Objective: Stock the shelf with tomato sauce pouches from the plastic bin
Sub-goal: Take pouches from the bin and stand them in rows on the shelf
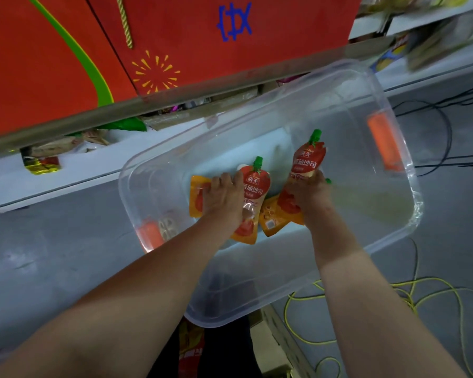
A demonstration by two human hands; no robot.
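Observation:
A clear plastic bin [388,214] with orange handle clips sits on the floor below me. Inside it lie red-and-orange tomato sauce pouches with green caps. My left hand [225,199] is down in the bin, closed around one pouch [256,186] whose cap points away from me; another pouch [198,197] lies under its fingers. My right hand [309,193] grips a second pouch [307,159] by its lower half and holds it upright. A further pouch [271,218] lies flat between my hands.
A white shelf [66,173] runs along the left with a few packets on it, under large red boxes [175,36]. More shelves [434,20] with goods stand at the upper right. Black and yellow cables [410,293] trail over the grey floor on the right.

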